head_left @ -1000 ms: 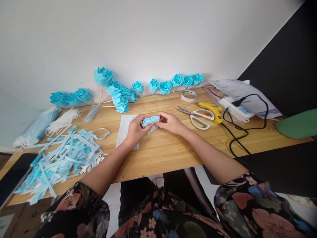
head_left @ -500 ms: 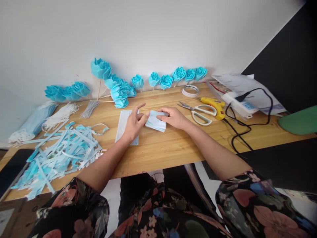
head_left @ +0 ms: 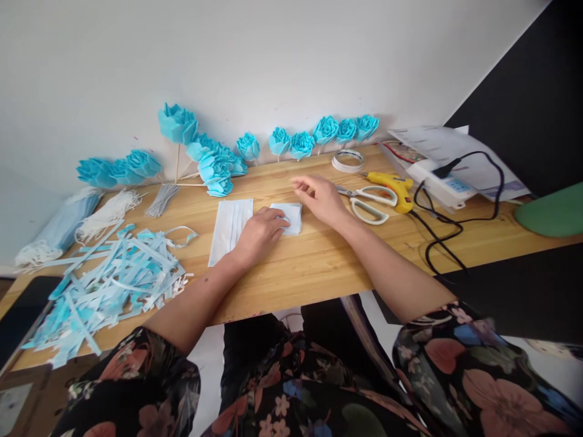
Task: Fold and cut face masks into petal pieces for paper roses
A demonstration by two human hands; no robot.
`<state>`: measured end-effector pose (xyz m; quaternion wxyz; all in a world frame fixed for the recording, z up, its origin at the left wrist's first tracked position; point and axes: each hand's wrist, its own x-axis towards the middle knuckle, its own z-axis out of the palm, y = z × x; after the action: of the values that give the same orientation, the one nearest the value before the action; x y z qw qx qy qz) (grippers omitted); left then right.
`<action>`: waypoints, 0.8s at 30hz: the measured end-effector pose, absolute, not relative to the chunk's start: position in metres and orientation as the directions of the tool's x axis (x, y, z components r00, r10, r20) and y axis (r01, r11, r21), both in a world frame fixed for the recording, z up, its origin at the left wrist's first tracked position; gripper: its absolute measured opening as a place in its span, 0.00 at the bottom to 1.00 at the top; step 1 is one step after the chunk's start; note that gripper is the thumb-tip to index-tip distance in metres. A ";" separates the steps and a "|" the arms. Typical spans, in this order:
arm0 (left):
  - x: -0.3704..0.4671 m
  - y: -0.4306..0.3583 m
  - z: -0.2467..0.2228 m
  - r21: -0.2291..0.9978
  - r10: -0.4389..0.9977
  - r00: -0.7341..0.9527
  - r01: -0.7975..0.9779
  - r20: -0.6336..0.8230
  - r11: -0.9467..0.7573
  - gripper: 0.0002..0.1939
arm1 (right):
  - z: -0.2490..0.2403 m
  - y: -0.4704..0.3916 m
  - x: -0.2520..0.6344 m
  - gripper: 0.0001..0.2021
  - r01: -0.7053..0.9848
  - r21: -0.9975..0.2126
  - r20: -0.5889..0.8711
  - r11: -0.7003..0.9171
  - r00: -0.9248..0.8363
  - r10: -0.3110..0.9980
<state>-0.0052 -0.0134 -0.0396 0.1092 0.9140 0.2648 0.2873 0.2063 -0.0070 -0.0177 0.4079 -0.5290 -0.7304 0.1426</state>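
Note:
A small stack of pale blue mask-fabric pieces (head_left: 294, 218) lies on the wooden table in front of me. My left hand (head_left: 263, 232) is palm down at its left side, with bent fingers holding it against the table top. Its fingertips partly cover the stack. Just above and right of the stack hovers my right hand (head_left: 319, 197), its fingers slightly curled and apart, with nothing visible in them. A flat pleated face mask (head_left: 228, 227) lies left of the stack, its right edge partly behind my left hand.
Fabric strips (head_left: 118, 285) are heaped at left, near bundled masks (head_left: 64, 221), white ear loops (head_left: 109, 212) and wires (head_left: 163, 200). Blue fabric flowers (head_left: 216, 172) line the wall. Scissors (head_left: 371, 197), tape (head_left: 348, 160), a yellow glue gun (head_left: 396, 187) and a power strip (head_left: 444, 185) sit right.
My right hand has let go of the stack and lifted up and right. My left hand has moved right and down onto the stack, which now lies on the table.

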 end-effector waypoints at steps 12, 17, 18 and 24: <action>-0.008 -0.015 -0.037 0.310 0.541 0.716 0.444 0.441 -0.841 0.09 | -0.008 -0.016 0.216 0.09 0.794 -0.573 0.251 0.201 -0.064 0.966; -0.008 -0.015 -0.038 0.321 0.553 0.695 0.450 0.460 -0.833 0.09 | -0.012 -0.013 0.220 0.10 0.846 -0.500 0.208 0.184 -0.089 0.974; -0.008 -0.015 -0.038 0.327 0.556 0.689 0.450 0.465 -0.831 0.09 | -0.013 -0.012 0.219 0.10 0.847 -0.495 0.196 0.193 -0.108 0.975; -0.001 -0.014 -0.036 0.339 0.586 0.658 0.478 0.473 -0.810 0.08 | -0.014 -0.012 0.214 0.10 0.864 -0.468 0.168 0.183 -0.116 0.979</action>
<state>-0.0007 -0.0142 -0.0357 0.0926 0.9059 0.2937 0.2908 0.2144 -0.0120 -0.0143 0.2233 -0.6262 -0.7359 0.1282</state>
